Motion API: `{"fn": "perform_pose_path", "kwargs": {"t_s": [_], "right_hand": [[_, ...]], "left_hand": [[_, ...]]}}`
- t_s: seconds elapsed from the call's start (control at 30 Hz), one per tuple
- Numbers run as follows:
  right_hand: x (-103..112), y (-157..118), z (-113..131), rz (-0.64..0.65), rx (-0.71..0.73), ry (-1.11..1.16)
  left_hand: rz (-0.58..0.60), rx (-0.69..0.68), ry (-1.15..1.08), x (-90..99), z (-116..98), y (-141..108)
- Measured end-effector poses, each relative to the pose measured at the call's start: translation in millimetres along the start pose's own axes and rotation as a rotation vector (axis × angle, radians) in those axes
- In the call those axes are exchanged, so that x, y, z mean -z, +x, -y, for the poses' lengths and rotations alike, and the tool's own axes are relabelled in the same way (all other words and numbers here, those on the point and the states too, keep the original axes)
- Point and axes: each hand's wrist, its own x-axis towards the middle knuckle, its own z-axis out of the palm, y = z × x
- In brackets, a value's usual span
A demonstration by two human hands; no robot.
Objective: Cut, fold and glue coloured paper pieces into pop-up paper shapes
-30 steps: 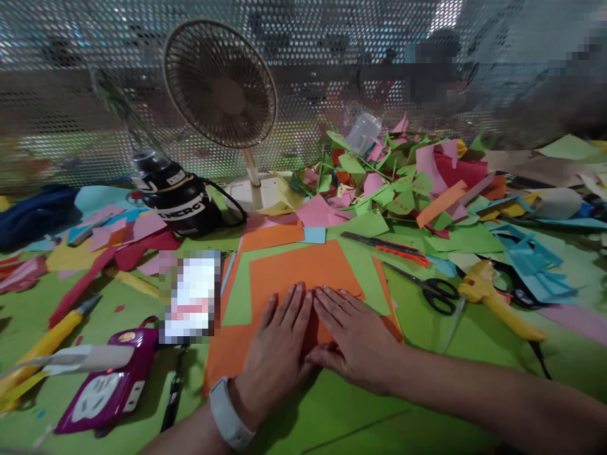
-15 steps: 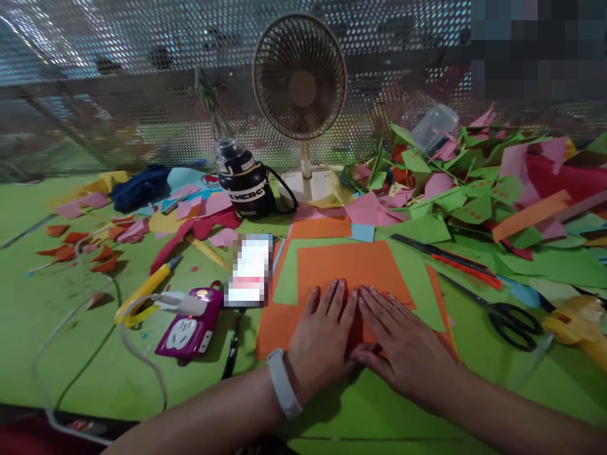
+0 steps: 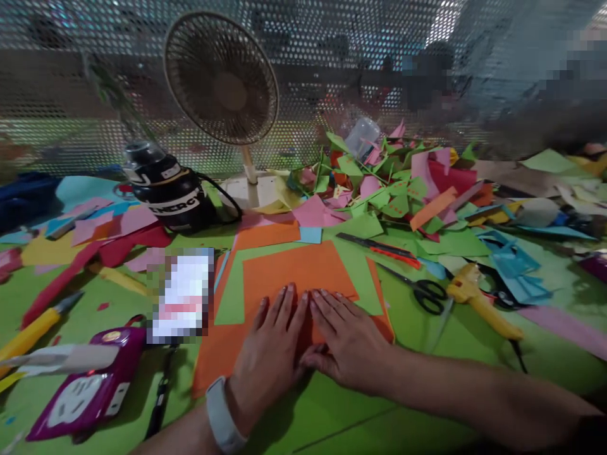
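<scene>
My left hand (image 3: 272,341) lies flat on a sheet of orange paper (image 3: 296,265), fingers stretched out and pointing away from me. A pale band (image 3: 222,414) circles that wrist. My right hand (image 3: 348,341) rests flat on the same sheet, its fingertips close to those of the left. Beneath the top sheet are a green paper (image 3: 230,297) and a larger orange paper (image 3: 213,360), stacked and partly covered. Both thumbs are near each other at the sheet's lower part. Neither hand holds anything.
A phone (image 3: 183,297) and a purple power bank (image 3: 90,385) lie to the left. Scissors (image 3: 429,296), a red-and-black cutter (image 3: 393,253) and a yellow glue gun (image 3: 488,303) lie right. Behind stand a fan (image 3: 232,91), a black bottle (image 3: 175,196) and heaped paper scraps (image 3: 393,189).
The view has turned to the right and tilted, so things appear further left and more of the right side shows. Both hands stay flat on the orange paper.
</scene>
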Motion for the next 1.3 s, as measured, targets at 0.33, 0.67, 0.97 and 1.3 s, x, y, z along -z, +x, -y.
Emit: {"fn": "perform_pose_path", "kwargs": {"t_s": [0.33,0.67,0.97,1.3], "right_hand": [[2.5,0.4,-0.9,-0.040,0.018,-0.043],[12.6,-20.7,-27.4,0.087,-0.061,-0.144],[38.4,-26.8,-44.7,0.155,-0.104,-0.161],[64.0,89.4,-27.6,0.486,-0.155,0.343]], "left_hand": [[-0.010,0.010,0.025,1.0,-0.4,0.3],[-0.018,0.097,0.001,14.2,12.2,-19.8],[0.024,0.183,0.021,21.0,15.5,-26.0],[0.023,0.190,-0.004,21.0,14.1,-26.0]]}}
